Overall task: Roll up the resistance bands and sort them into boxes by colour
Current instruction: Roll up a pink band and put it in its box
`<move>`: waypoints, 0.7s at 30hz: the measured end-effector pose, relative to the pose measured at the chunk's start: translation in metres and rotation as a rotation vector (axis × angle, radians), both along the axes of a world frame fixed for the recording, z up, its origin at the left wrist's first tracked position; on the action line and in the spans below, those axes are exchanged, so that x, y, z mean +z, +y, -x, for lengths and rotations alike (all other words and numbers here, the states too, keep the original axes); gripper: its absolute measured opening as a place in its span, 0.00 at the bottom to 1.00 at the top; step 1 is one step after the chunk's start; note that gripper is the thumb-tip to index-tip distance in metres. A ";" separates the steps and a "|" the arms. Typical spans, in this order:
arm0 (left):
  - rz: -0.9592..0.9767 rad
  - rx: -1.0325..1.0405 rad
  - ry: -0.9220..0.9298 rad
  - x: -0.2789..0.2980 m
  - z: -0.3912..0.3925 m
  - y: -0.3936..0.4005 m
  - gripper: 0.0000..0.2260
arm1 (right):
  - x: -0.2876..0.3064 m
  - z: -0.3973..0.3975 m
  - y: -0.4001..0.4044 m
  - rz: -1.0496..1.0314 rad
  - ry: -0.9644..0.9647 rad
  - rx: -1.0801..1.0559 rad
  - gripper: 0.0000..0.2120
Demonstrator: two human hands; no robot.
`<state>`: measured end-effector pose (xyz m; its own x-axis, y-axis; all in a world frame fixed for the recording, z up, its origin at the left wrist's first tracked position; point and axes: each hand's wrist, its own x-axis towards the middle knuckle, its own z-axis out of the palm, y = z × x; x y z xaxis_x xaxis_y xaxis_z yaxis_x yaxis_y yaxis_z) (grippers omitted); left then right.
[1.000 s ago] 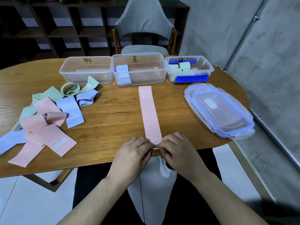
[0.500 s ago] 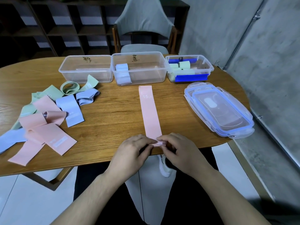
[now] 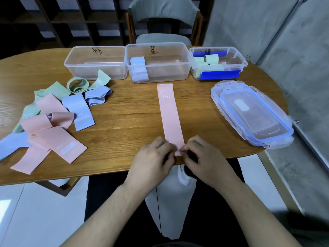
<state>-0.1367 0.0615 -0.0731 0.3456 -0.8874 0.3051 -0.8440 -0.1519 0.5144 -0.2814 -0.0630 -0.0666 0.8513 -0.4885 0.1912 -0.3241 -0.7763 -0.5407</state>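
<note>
A pink resistance band (image 3: 170, 114) marked "15 LB" lies flat and straight on the wooden table (image 3: 124, 111), pointing away from me. My left hand (image 3: 153, 161) and my right hand (image 3: 204, 161) pinch its near end at the table's front edge, where the end is folded over. Three clear boxes stand in a row at the back: the left box (image 3: 96, 63) holds nothing, the middle box (image 3: 157, 63) holds rolled light-blue bands, the right box (image 3: 218, 63) holds rolled green bands. A loose pile of pink, blue and green bands (image 3: 51, 118) lies at the left.
Stacked clear lids with blue rims (image 3: 252, 114) lie at the table's right. A grey chair (image 3: 163, 20) stands behind the boxes, dark shelving behind that. A concrete wall runs along the right.
Both hands have kept hold of the band's near end and their fingers have worked it into a small fold. The band's far end has stayed in place.
</note>
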 end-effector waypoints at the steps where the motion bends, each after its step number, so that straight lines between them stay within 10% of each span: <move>1: -0.003 -0.006 -0.010 -0.001 0.000 0.001 0.10 | 0.000 0.000 0.000 0.014 0.003 0.010 0.01; 21: 0.014 -0.062 -0.027 -0.003 -0.006 -0.001 0.10 | -0.011 -0.002 -0.012 0.263 -0.085 0.088 0.11</move>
